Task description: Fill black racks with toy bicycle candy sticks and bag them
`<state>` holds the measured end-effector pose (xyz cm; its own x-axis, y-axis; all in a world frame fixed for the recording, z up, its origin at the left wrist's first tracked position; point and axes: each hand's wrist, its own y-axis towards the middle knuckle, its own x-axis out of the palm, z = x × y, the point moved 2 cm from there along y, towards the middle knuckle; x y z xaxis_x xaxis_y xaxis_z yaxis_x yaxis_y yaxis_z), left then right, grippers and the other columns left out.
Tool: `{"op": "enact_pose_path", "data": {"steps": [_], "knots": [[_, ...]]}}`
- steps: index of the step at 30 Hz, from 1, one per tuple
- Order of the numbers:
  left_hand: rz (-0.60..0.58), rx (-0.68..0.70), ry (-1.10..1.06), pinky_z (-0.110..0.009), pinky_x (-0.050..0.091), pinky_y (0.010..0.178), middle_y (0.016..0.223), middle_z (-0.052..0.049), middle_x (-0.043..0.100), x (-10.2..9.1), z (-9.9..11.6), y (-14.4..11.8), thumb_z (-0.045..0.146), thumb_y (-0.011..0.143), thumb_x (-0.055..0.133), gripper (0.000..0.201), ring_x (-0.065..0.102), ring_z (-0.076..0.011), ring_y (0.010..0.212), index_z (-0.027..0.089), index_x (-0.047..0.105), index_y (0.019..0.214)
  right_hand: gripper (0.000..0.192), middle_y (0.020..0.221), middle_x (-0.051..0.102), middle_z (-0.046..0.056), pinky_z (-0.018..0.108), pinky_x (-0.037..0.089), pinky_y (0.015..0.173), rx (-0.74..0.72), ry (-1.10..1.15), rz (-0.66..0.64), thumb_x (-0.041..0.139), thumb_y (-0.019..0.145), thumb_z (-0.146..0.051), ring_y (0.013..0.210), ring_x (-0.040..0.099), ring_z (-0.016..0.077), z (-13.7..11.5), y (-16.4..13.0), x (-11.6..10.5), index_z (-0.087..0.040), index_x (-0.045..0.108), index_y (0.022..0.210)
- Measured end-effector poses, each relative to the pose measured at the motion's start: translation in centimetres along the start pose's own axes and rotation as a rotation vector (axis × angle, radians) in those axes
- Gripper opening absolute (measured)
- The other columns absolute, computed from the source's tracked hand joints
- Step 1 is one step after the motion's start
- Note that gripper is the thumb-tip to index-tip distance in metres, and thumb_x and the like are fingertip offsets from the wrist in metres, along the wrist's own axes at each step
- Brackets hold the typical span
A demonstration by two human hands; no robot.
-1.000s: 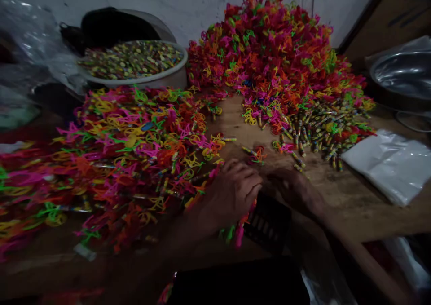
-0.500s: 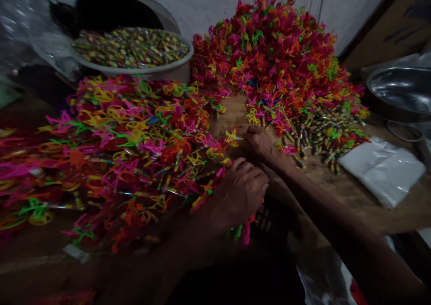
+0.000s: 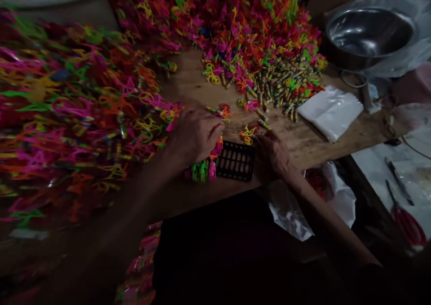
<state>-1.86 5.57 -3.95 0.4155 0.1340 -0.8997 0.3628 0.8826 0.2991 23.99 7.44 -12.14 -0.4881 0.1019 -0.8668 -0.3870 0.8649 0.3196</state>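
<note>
Big heap of neon plastic toy pieces (image 3: 67,103) covers the left half of the wooden table (image 3: 313,139), blurred in places. A second heap (image 3: 229,22) is piled at the back centre, and its front edge thins into a scatter of small wrapped candy sticks (image 3: 283,87). A steel bowl (image 3: 368,35) sits at the back right on clear plastic. A flat white plastic bag (image 3: 332,112) lies just right of the candy sticks. A crumpled clear bag (image 3: 296,206) hangs below the table edge. Red-handled scissors (image 3: 407,224) lie on a lower surface at far right (dim, detail unclear).

A black slotted tray (image 3: 235,161) lies at the near table edge, between the two hands. The left hand (image 3: 193,134) is curled shut round a bunch of coloured pieces (image 3: 204,168), whose pink and green ends stick out below the fist, just touching the tray's left end. The right hand (image 3: 274,154) rests at the tray's right end, fingertips pinched on a yellow-orange piece (image 3: 248,134) lying on the wood just behind the tray. One loose candy stick with an orange piece (image 3: 220,112) lies just past the left knuckles.
</note>
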Motion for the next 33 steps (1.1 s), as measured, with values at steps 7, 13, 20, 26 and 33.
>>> {"op": "enact_pose_path", "data": {"steps": [7, 13, 20, 26, 33], "knots": [[-0.055, -0.096, 0.133, -0.063, 0.019, 0.126, 0.155, -0.009, 0.054, -2.8, 2.8, -2.0, 0.046, 0.104, 0.040, 0.051, 0.035, -0.0354, 0.153, 0.017, 0.055, 0.143, 0.015, 0.083, 0.066, 0.004, 0.030, 0.045, 0.063, 0.143, 0.206, 0.088, 0.065, 0.092, -0.035, 0.070, 0.056, 0.0172, -1.5, -1.4, -1.8, -0.019, 0.065, 0.092], [-0.102, -0.125, 0.163, -0.061, 0.019, 0.128, 0.165, -0.009, 0.040, -1.5, 2.7, -3.5, 0.037, 0.104, 0.040, 0.057, 0.031, -0.0333, 0.155, 0.018, 0.038, 0.157, 0.010, 0.087, 0.066, 0.003, 0.032, 0.049, 0.065, 0.076, 0.344, 0.105, 0.059, 0.094, -0.027, 0.072, 0.059, 0.0187, -7.6, -3.5, -1.9, -0.022, 0.059, 0.103], [-0.090, -0.155, 0.050, -0.059, 0.009, 0.132, 0.165, -0.002, 0.041, -0.7, 2.1, -3.4, 0.035, 0.102, 0.038, 0.055, 0.029, -0.0298, 0.157, 0.025, 0.040, 0.157, 0.013, 0.090, 0.070, 0.004, 0.033, 0.052, 0.073, -0.125, 0.451, 0.106, 0.054, 0.094, -0.017, 0.082, 0.066, 0.0194, -10.7, -4.5, 0.1, -0.022, 0.063, 0.103], [-0.084, -0.132, 0.070, -0.059, 0.008, 0.131, 0.166, -0.006, 0.039, -0.8, 2.3, -3.8, 0.035, 0.102, 0.035, 0.057, 0.028, -0.0314, 0.157, 0.021, 0.040, 0.157, 0.016, 0.086, 0.073, 0.005, 0.036, 0.046, 0.077, -0.048, 0.445, 0.041, 0.052, 0.094, -0.019, 0.082, 0.063, 0.0212, -11.0, -4.0, 2.7, -0.021, 0.067, 0.087], [-0.067, -0.111, 0.112, -0.057, 0.012, 0.130, 0.164, -0.009, 0.041, -0.8, 2.4, -3.9, 0.033, 0.104, 0.034, 0.056, 0.030, -0.0309, 0.156, 0.015, 0.038, 0.158, 0.016, 0.074, 0.064, 0.004, 0.035, 0.041, 0.074, -0.151, 0.299, 0.034, 0.051, 0.093, -0.017, 0.077, 0.055, 0.0210, -11.5, -4.0, 3.0, -0.022, 0.060, 0.081]]}}
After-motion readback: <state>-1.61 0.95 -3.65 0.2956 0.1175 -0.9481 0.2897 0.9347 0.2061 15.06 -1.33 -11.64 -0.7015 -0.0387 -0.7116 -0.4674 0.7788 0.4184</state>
